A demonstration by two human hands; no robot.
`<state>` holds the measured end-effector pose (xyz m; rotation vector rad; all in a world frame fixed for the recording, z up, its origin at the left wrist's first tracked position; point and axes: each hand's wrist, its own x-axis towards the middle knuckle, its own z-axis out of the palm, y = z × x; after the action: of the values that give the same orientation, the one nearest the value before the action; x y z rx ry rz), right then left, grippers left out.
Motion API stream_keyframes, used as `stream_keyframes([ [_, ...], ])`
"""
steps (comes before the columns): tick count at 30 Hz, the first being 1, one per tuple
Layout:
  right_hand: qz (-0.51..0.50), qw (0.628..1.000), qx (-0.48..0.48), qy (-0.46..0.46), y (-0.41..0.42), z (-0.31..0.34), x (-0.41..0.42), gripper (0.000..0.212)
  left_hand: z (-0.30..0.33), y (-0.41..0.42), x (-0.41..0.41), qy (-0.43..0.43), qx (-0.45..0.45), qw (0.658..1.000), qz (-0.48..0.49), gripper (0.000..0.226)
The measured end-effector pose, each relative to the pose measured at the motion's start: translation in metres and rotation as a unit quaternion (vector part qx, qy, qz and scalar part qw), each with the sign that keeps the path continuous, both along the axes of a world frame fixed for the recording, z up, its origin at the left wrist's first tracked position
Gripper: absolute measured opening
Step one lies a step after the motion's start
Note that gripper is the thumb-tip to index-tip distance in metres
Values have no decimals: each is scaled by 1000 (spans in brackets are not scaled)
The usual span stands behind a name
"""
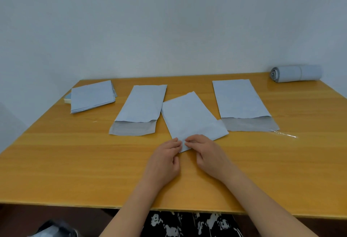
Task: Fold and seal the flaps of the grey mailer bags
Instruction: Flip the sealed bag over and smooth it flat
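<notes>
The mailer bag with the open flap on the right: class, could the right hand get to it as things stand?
Probably yes. The right hand pinches the middle bag, but bare table lies between it and the right bag.

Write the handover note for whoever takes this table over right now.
Left hand and right hand: both pinch the near corner of the middle bag, which lies tilted, flap folded over.
Left bag and right bag: flat on the table, flaps open towards you.
Stack far left, roll far right.
Done: middle flap folded.
Left: press its seal, then fold and seal the other two.
</notes>
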<state>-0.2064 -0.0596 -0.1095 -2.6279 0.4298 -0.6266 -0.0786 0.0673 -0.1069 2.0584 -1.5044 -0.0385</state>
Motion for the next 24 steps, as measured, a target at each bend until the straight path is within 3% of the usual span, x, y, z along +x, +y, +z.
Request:
stream_keyframes([
  [7,30,997,9,71,6,6,0,51,6,-2,-4,-18,26,999,14,43],
  [15,-56,996,-54,45,9,2,2,30,4,-4,-2,-37,30,999,24,39],
  [18,-55,995,-66,50,11,5,-2,25,5,-4,-4,-55,18,998,35,27],
  [24,27,995,-70,58,16,11,-6,44,6,1,-2,-66,2,997,42,41],
])
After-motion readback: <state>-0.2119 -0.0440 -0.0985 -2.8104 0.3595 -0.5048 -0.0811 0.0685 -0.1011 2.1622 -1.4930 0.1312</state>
